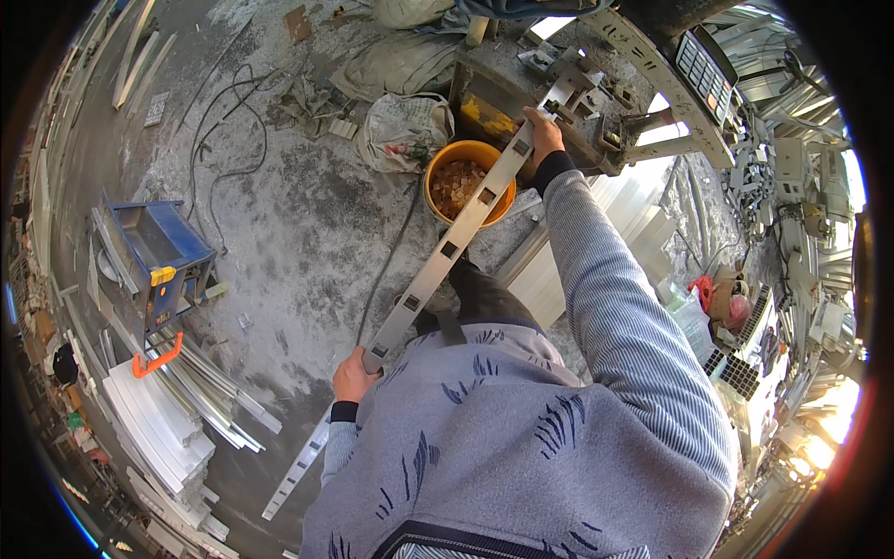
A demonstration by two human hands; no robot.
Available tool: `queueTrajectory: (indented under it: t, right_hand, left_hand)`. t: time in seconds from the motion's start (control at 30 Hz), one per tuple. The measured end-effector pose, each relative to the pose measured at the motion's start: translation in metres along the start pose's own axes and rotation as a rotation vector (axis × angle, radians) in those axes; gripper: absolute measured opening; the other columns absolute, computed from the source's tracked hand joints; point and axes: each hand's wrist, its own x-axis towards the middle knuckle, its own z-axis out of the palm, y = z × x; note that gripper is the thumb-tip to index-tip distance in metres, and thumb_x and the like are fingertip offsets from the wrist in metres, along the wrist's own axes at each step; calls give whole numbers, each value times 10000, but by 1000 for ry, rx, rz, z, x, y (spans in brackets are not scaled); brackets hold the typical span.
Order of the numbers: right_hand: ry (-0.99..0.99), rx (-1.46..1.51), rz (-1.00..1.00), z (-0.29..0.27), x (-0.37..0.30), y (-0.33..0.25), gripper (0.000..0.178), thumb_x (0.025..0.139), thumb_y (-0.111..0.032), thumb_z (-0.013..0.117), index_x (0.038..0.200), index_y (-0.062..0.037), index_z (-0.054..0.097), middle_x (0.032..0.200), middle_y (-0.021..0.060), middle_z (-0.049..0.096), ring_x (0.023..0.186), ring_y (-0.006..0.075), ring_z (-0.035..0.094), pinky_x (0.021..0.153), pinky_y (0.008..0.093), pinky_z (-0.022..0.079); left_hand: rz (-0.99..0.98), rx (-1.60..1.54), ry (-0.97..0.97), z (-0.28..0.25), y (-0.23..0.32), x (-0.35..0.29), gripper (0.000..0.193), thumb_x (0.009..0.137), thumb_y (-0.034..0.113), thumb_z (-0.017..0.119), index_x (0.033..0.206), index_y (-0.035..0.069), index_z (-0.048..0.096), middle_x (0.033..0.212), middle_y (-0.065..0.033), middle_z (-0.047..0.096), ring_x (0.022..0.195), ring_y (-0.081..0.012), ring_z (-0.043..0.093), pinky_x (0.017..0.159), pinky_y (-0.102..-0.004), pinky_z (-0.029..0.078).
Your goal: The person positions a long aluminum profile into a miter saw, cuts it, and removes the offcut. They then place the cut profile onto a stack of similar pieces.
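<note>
A long silver metal profile [430, 276] with a row of square cut-outs slants across my front, from the machine at upper right down to the lower left. My right hand [544, 140] is closed around its far part, close to the machine [570, 84], where the bar's end meets the metal fixtures. Lower down, my left hand [354, 376] grips the same bar beside my hip, and the rest of it runs on behind my left forearm. Under the bar stands a yellow bucket [430, 191] holding small pieces, partly covered by the profile.
A white sack [406, 130] lies beside the bucket. At left stands a blue metal machine [154, 252] with an orange handle [158, 357], near stacked pale profiles [158, 419]. A black cable [200, 149] crosses the dusty floor. A keypad box [705, 74] hangs at upper right.
</note>
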Motion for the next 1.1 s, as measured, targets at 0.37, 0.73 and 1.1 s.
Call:
queueTrajectory:
  t: [0.37,0.73,1.1]
  right_hand:
    - [-91,99,60,2,-9,-6,208,966,-256,666,972,-54,619,769,81,657,659,237,659,624,389,563]
    - [-70,147,-20,41,-138,81,195,923,-200,719,987,-56,604,825,53,634,698,191,652,617,385,547]
    - [-79,142,23,46,-143,75,179,926,-197,710,970,-60,603,821,53,636,691,194,651,612,388,548]
  left_hand:
    - [-8,-11,43,0,5,-2,390,720,204,757,1072,81,645,893,-226,720,880,-449,689,759,-531,538]
    - [-109,20,-4,-11,-103,-81,338,719,175,801,993,80,627,927,-223,712,924,-445,675,774,-516,533]
    - [-41,41,56,-17,-107,-87,389,708,183,821,1038,85,638,910,-231,708,908,-454,675,761,-519,529]
